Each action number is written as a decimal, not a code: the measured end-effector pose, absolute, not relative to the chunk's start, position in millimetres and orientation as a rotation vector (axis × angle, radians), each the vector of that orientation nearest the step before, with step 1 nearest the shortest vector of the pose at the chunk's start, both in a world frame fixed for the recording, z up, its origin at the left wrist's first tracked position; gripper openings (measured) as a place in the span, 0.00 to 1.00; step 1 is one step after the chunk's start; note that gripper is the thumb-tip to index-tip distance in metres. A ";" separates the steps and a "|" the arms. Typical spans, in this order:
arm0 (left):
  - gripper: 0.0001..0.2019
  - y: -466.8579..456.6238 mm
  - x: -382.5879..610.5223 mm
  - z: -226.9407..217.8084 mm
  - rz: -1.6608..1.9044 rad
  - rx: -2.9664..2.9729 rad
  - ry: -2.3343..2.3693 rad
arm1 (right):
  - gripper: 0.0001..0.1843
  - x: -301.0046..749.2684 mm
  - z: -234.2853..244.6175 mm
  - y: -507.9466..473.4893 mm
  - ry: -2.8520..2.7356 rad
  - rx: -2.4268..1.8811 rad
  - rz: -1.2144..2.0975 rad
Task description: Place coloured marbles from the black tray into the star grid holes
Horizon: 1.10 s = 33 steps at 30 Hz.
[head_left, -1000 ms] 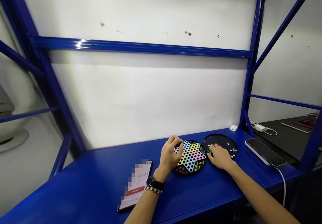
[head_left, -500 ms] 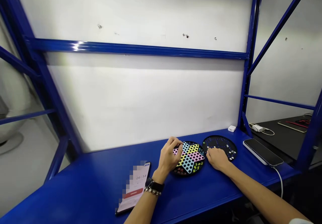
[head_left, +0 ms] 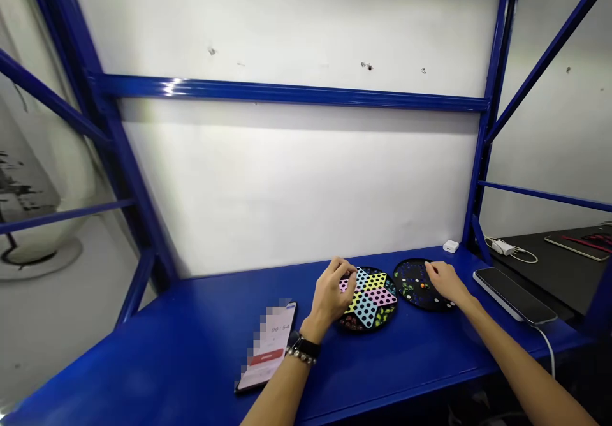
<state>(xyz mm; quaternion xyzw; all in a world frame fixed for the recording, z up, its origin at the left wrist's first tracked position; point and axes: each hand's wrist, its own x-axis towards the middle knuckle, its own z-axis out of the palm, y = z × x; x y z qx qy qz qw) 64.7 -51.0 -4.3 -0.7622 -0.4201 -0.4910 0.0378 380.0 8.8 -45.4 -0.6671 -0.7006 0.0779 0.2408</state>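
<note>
A round black game board (head_left: 370,296) with a many-coloured star of holes lies on the blue shelf (head_left: 191,343). My left hand (head_left: 335,295) rests at its left rim, fingers curled in a pinch over the edge; what they hold is too small to make out. Right of the board lies a round black tray (head_left: 414,286) with several small marbles in it. My right hand (head_left: 444,281) lies over the right part of that tray, fingers bent down onto it. A watch and bead bracelet sit on my left wrist.
A phone (head_left: 268,346) with a lit timer screen lies on the shelf left of my left arm. Another phone (head_left: 514,294) with a cable lies at the right end. A small white charger (head_left: 450,246) sits by the rear upright. Blue frame bars run behind and at both sides.
My right hand moved from the gap between board and tray to the right side of the tray. My left hand stayed at the board's left rim. The camera swung slightly left.
</note>
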 end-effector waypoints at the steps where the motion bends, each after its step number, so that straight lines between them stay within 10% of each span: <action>1: 0.08 -51.1 64.9 -4.4 -1.505 -2.341 -1.287 | 0.27 391.9 -45.1 11.5 -1.884 -1.918 0.154; 33: 0.07 -50.8 62.9 -4.5 -1.480 -2.394 -1.319 | 0.22 395.0 -60.7 38.2 -2.087 -2.194 0.085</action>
